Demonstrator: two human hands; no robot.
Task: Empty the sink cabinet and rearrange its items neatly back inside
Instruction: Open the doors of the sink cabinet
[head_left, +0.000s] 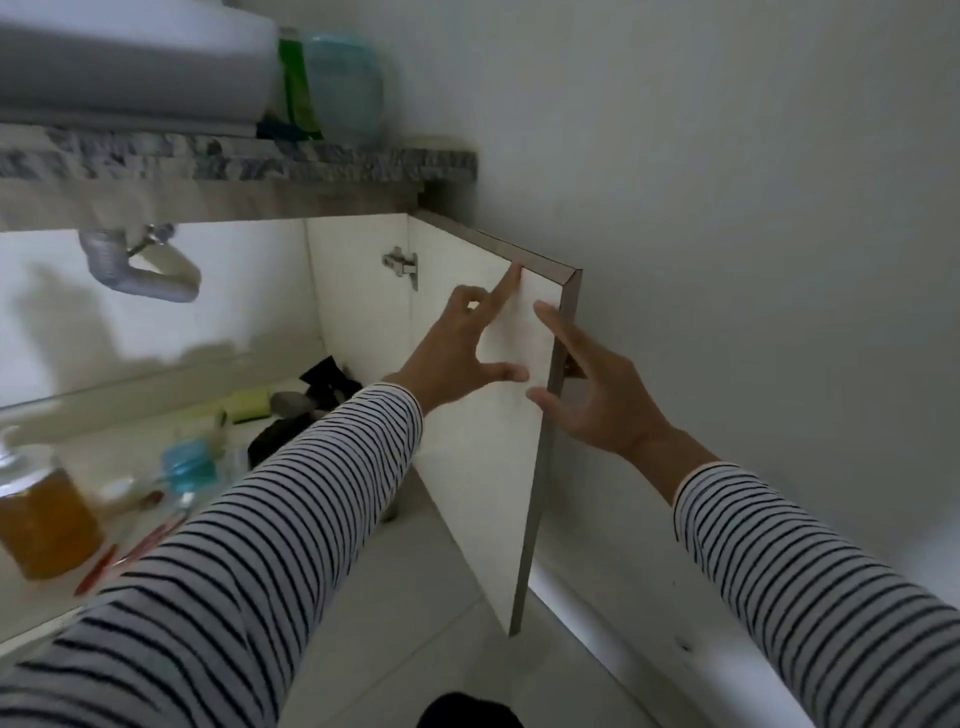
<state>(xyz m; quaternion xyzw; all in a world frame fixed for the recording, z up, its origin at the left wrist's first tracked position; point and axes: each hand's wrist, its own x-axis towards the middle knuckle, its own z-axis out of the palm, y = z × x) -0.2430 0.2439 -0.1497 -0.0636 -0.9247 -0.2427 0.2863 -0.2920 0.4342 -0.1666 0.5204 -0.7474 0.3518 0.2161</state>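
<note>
Now both hands are up at the white cabinet door with the grey edge band (483, 457), which stands swung wide open. The left hand (457, 358) has fingers spread, its forefinger touching the door's inner face near the top edge, holding nothing. The right hand (597, 395) is loose and open at the door's outer edge; whether it touches the edge I cannot tell, and it has no grip on anything. Inside, the white sink cabinet (358, 291) is far from empty: a yellow-green sponge-like block (249, 405) and some crumpled black cloth (327, 384) lie toward the back right corner of the cabinet floor, while an amber liquid bottle with a pump top (44, 525) and a clear bottle with a blue cap (187, 467) stand near the front edge, all blurred. My read: this is the very beginning, doors opened, emptying not started, rearranging all ahead.
</note>
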